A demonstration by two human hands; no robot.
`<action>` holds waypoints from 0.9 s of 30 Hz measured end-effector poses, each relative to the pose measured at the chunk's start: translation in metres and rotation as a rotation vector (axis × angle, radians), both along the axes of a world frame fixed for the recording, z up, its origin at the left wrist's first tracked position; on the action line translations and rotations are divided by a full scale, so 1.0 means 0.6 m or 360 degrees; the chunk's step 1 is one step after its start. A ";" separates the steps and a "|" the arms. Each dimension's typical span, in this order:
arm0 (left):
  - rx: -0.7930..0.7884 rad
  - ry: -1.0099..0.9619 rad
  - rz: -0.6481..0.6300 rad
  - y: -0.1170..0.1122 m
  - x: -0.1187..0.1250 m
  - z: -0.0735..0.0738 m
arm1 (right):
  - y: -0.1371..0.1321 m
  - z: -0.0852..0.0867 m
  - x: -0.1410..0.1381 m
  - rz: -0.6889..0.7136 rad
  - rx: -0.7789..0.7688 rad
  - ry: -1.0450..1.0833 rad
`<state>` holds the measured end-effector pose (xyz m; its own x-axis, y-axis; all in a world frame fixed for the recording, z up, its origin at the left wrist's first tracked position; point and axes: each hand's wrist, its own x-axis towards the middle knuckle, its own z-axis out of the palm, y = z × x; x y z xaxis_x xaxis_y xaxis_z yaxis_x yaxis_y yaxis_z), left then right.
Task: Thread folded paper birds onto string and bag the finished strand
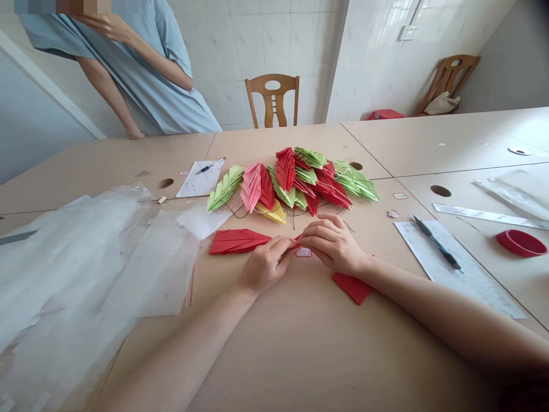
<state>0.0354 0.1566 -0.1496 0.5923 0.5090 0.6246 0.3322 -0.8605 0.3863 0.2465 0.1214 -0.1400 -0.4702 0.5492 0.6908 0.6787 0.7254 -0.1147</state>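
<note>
Both of my hands meet over the middle of the table, fingers pinched together. My left hand [265,264] grips the narrow end of a folded red paper piece [235,241], whose wide pleated part lies out to the left. My right hand [332,245] pinches a thin red tip of paper right beside the left fingertips; the fingers hide most of it. Under my right wrist lies another red paper piece [352,288], partly covered. Just beyond my hands is a pile of pleated paper leaves, with green [225,189], pink [252,187], red [285,169] and yellow [274,213] ones.
Clear plastic bags [77,269] spread over the left side. A pen [437,243] rests on a paper sheet [476,286] at right, near a red tape roll [521,243]. Across the table stand a person in a blue shirt [150,74] and a wooden chair [274,97].
</note>
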 end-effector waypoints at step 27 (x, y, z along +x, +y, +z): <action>0.0228 0.0069 -0.0055 0.010 -0.008 -0.004 | -0.005 0.013 -0.009 0.0059 -0.0006 -0.0087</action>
<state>0.0303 0.1626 -0.1521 0.6358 0.3954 0.6629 0.3150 -0.9170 0.2448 0.2411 0.1184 -0.1324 -0.5274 0.5334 0.6614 0.6567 0.7498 -0.0810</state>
